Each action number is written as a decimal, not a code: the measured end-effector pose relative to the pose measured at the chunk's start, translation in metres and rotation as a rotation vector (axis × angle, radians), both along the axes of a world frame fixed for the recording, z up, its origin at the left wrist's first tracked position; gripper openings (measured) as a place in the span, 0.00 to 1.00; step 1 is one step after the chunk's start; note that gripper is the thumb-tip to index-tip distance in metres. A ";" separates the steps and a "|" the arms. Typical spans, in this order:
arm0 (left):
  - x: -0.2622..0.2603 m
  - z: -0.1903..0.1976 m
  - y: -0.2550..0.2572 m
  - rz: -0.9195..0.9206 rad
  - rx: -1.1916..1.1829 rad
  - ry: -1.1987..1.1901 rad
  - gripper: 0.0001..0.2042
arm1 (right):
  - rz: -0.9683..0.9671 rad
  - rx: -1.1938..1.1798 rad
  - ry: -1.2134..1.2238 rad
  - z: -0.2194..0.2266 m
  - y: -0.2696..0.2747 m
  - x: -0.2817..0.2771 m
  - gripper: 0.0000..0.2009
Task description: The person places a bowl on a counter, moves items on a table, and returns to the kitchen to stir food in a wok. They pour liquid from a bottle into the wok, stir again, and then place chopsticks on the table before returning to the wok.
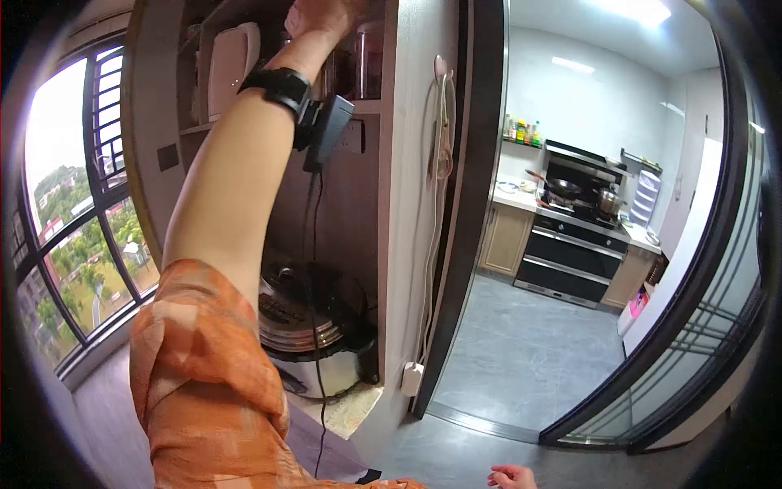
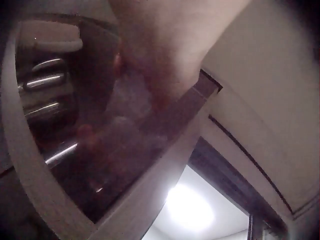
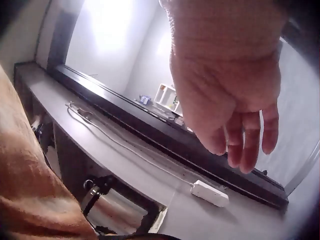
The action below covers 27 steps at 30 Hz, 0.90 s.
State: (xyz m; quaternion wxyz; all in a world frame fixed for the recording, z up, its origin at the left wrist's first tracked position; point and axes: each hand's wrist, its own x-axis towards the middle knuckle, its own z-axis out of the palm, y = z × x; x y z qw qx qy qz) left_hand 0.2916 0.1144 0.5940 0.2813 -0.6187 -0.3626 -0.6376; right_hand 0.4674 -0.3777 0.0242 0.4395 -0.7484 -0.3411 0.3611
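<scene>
An arm in an orange sleeve stretches up to a wall shelf, and the left hand point(image 1: 322, 15) is at the top edge of the head view, by the upper compartment. Its fingers are cut off there. In the left wrist view the left hand point(image 2: 160, 55) reaches into a dark compartment; blur hides whether it holds anything. Jars point(image 1: 368, 61) and a pale pitcher point(image 1: 234, 69) stand on the shelf below it. Low in the head view, the right hand point(image 1: 511, 477) hangs away from the shelf. The right wrist view shows the right hand point(image 3: 232, 95) with loose fingers, holding nothing.
A large pot-like cooker point(image 1: 314, 334) sits in the lower compartment. Cords hang on the side panel above a white power strip point(image 1: 412, 378). Right of it, a dark-framed doorway opens on a kitchen with a stove point(image 1: 570, 253). A barred window point(image 1: 90, 204) is at left.
</scene>
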 end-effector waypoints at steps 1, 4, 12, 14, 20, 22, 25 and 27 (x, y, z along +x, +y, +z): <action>0.005 -0.004 -0.018 -0.014 -0.150 0.017 0.23 | -0.014 0.007 0.042 -0.002 -0.002 0.008 0.16; 0.020 -0.004 -0.015 -0.002 -0.139 -0.012 0.21 | -0.017 0.005 0.057 -0.002 -0.001 0.021 0.16; 0.016 0.029 0.052 -0.258 -0.213 0.104 0.23 | 0.013 -0.061 0.115 -0.025 0.003 0.027 0.16; 0.015 0.026 0.040 -0.556 -0.336 0.140 0.24 | 0.018 -0.069 0.111 -0.026 0.005 0.028 0.16; 0.012 0.033 0.069 -0.092 0.519 0.764 0.12 | 0.037 -0.069 0.043 -0.022 0.015 0.035 0.17; 0.015 0.007 0.019 -0.542 0.155 0.489 0.13 | 0.031 -0.074 0.050 -0.025 0.018 0.035 0.16; 0.012 -0.004 -0.001 -0.936 -0.274 0.168 0.13 | 0.019 -0.080 0.068 -0.023 0.020 0.033 0.16; 0.008 -0.011 -0.009 -0.909 -0.335 0.158 0.13 | 0.012 -0.082 0.078 -0.022 0.020 0.033 0.16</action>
